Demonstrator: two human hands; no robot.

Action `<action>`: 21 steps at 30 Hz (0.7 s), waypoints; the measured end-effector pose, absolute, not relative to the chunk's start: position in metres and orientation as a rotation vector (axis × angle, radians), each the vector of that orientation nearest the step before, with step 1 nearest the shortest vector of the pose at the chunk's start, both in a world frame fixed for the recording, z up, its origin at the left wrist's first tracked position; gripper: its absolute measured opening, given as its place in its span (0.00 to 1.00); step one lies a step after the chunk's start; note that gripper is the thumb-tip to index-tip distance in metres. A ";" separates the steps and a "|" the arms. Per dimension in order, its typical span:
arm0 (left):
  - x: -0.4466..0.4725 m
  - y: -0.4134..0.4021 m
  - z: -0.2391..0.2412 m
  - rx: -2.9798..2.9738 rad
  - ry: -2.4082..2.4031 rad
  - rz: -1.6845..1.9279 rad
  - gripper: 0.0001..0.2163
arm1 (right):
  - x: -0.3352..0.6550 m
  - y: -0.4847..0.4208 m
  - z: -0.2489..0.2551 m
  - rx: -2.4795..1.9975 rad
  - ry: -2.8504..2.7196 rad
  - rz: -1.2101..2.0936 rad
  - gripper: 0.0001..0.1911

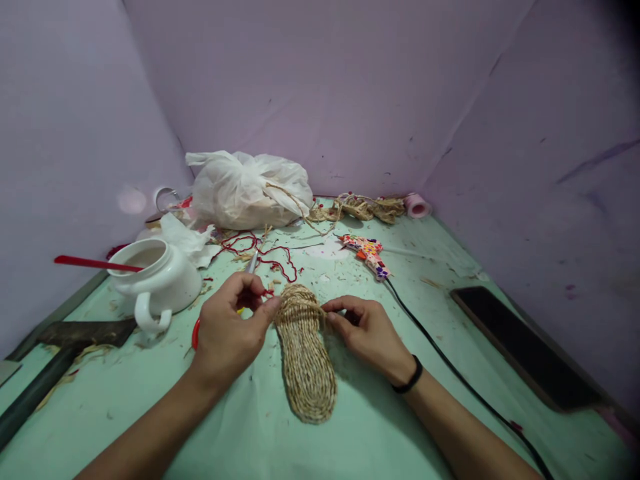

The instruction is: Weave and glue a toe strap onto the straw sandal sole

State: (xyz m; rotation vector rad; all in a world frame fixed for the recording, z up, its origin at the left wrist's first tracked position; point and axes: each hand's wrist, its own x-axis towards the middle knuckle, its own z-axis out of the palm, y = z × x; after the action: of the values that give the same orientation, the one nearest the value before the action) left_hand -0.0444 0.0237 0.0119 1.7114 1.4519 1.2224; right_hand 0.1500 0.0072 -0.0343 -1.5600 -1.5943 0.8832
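Note:
A small braided straw slipper lies on the green table, with its strap end away from me. My left hand is closed at the left side of the strap, thumb and fingertips pinching the slipper's edge. A bit of red yarn shows at those fingertips. On the opposite side, my right hand pinches the strap's right edge between thumb and forefinger. Partly hidden behind my left hand are scissors with a red handle and a metal tip.
At left stand a white pot with a red stick and a dark hammer-like tool. Farther back are a white plastic bag, tangled red yarn and straw braids. A patterned glue gun, its cord and a phone lie right.

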 end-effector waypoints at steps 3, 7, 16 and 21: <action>-0.047 0.023 0.019 1.396 1.111 1.072 0.08 | 0.154 0.007 -0.024 -1.497 -1.551 0.717 0.11; -0.043 0.017 0.025 1.095 0.821 0.829 0.09 | 0.147 -0.002 -0.004 -1.274 -1.462 0.725 0.10; -0.032 0.003 0.017 0.972 0.677 0.619 0.16 | 0.127 -0.019 -0.002 -1.089 -1.619 0.414 0.07; -0.032 -0.002 0.014 0.851 0.480 0.467 0.27 | 0.140 -0.019 -0.004 -1.241 -1.802 0.024 0.09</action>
State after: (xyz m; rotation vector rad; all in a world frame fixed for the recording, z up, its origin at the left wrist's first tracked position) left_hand -0.0322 -0.0024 0.0140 0.8507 0.4804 0.4668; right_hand 0.1397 -0.0191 -0.0040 -1.2414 -1.8018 0.0239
